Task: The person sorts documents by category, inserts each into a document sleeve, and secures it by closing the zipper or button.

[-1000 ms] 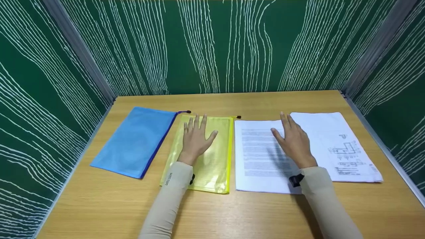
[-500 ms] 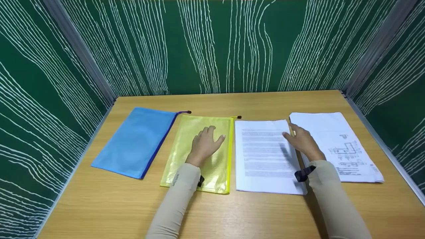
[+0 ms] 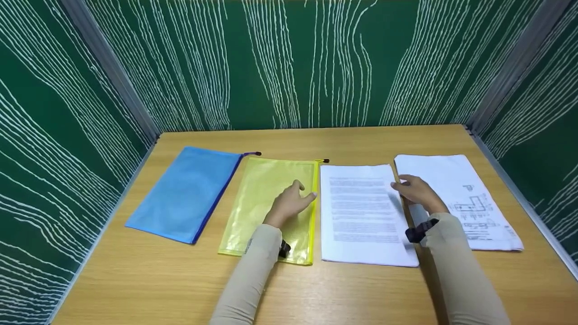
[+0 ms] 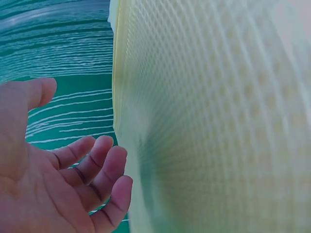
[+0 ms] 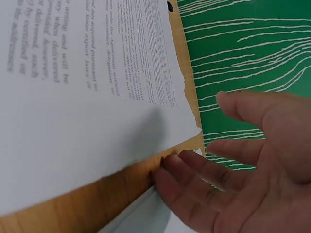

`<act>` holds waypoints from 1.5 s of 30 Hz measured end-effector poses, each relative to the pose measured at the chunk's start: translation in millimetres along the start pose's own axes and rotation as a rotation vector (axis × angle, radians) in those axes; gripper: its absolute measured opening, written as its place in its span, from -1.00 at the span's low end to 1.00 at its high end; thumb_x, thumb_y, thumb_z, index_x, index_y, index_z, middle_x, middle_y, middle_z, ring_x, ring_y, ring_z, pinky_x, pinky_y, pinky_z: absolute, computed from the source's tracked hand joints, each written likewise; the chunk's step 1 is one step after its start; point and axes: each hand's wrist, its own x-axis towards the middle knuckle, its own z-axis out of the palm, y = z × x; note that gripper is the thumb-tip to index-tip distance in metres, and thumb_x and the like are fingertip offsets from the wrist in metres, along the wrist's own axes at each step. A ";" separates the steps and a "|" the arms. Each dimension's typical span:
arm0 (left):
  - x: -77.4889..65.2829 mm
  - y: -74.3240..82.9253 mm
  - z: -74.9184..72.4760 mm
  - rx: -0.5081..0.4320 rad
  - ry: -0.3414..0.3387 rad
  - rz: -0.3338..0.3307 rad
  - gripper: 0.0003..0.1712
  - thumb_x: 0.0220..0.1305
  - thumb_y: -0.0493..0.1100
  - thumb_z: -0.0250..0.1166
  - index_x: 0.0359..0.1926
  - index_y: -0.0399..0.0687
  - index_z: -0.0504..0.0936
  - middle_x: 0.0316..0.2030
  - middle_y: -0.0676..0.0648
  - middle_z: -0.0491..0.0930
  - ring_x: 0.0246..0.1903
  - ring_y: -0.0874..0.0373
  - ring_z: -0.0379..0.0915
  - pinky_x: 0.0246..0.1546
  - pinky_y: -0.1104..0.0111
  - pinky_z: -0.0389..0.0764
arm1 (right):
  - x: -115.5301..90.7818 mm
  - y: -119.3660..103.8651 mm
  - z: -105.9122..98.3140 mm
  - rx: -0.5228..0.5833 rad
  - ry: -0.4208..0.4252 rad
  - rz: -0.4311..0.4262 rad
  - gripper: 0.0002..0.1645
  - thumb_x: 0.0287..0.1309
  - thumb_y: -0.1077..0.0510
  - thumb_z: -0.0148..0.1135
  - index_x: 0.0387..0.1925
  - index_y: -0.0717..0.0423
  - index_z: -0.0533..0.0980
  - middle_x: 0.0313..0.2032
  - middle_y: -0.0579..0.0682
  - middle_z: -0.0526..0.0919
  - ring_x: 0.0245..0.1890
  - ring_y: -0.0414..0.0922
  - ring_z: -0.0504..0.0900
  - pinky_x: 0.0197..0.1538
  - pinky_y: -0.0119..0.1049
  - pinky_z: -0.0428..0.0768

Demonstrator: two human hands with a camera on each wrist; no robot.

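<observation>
One yellow pouch (image 3: 259, 207) is lying beneath the left grip (image 3: 289, 204), loosely curled, empty; the right grip (image 3: 420, 193), likewise, is pointing between left papers (image 3: 361, 210) and right papers (image 3: 456, 180).

I see a translucent yellow mesh zip pouch (image 3: 259, 205) lying flat, its brighter zip edge (image 3: 311, 234) along the right. Just right of it lie text-printed white sheets (image 3: 363, 212), face up; farther right, across a narrow gap, I have white line-drawing sheets (image 3: 460, 180).
</observation>
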 end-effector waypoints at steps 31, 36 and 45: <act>4.2 -5.1 11.6 0.046 -0.037 -0.058 -0.35 0.10 0.27 0.33 0.00 -0.03 0.36 -0.41 -0.01 0.47 -0.45 0.11 0.37 -0.38 0.31 0.38 | 9.4 25.3 10.5 0.059 0.035 0.089 -0.37 0.25 -0.03 0.19 0.17 0.32 0.32 0.00 0.20 0.45 -0.19 -0.13 0.54 -0.16 -0.36 0.55; 4.3 -5.6 13.3 0.086 -0.041 -0.051 -0.32 0.06 0.29 0.35 0.00 -0.02 0.36 -0.40 -0.01 0.49 -0.41 0.11 0.37 -0.26 0.26 0.42 | 9.3 28.4 11.7 0.059 0.036 0.084 -0.37 0.25 -0.03 0.19 0.18 0.31 0.32 0.01 0.20 0.44 -0.22 -0.17 0.54 -0.18 -0.39 0.54; 5.5 -5.4 12.1 0.105 -0.033 -0.040 -0.30 0.03 0.30 0.37 0.02 0.00 0.36 -0.39 -0.02 0.52 -0.40 0.10 0.38 0.04 0.10 0.40 | 8.1 25.1 10.0 0.037 0.021 0.046 -0.45 0.29 -0.02 0.14 0.10 0.31 0.31 -0.06 0.16 0.42 -0.22 -0.14 0.48 -0.16 -0.35 0.53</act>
